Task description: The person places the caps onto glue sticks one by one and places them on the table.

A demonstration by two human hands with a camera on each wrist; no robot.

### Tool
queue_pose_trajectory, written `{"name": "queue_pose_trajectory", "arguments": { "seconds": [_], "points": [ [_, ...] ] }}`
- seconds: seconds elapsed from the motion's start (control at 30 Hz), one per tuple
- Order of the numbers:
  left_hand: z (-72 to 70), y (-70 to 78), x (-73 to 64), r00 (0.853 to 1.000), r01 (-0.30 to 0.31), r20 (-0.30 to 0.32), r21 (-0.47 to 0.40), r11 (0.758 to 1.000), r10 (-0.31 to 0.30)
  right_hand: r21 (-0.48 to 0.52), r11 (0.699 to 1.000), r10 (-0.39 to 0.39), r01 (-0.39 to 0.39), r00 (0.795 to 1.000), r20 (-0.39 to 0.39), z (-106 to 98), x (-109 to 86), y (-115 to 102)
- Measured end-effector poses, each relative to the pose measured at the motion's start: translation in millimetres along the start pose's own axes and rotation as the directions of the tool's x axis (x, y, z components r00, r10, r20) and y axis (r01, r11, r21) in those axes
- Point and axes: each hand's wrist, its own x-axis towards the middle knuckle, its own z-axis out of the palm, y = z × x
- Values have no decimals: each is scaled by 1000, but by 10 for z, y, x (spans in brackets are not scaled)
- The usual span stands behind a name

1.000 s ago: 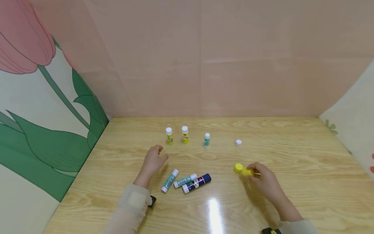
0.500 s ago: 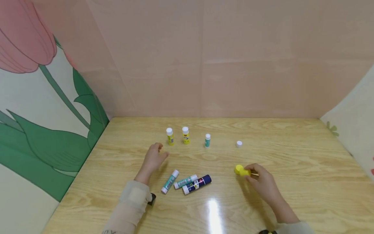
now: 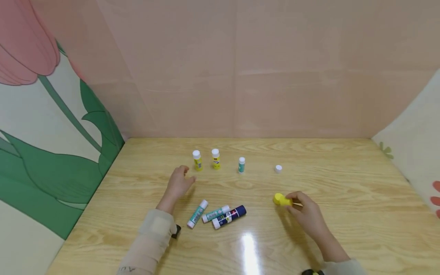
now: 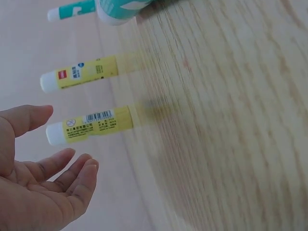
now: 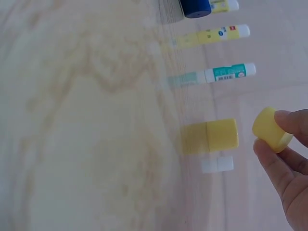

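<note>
My right hand (image 3: 307,214) pinches a short yellow cylinder (image 5: 270,129), which looks like a cap, between thumb and fingers. It is tilted and held in the air. A second yellow cylinder (image 5: 223,134) stands on the table, with a gap between the two in the right wrist view. My left hand (image 3: 178,184) holds nothing, its fingers loosely bent. Nearest to it stands a yellow glue stick (image 4: 98,125) with a white cap, apart from the fingers. Another yellow glue stick (image 3: 215,162) stands beside that one.
A small teal glue stick (image 3: 241,167) and a white cap (image 3: 278,169) stand farther right in the back row. Between the arms lie a teal glue stick (image 3: 197,214), another teal glue stick (image 3: 215,214) and a navy glue stick (image 3: 228,217) on the wooden table (image 3: 361,214).
My right hand has moved slightly left, bringing the held yellow cylinder closer to the standing one in the head view. The left hand has shifted only a little, up and left.
</note>
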Motion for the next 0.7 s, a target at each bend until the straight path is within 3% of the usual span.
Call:
{"name": "queue_pose_trajectory", "arguments": {
  "seconds": [0.27,0.7],
  "points": [
    [32,-35,60,999,-31,-16,14,999,31,15,1000,28,-28,1000,7,-2,-14,-26],
    [68,-30,171,999,-12,-37,-18,1000,12,37,999,8,-6,999,-44,18,-7,-40]
  ]
}}
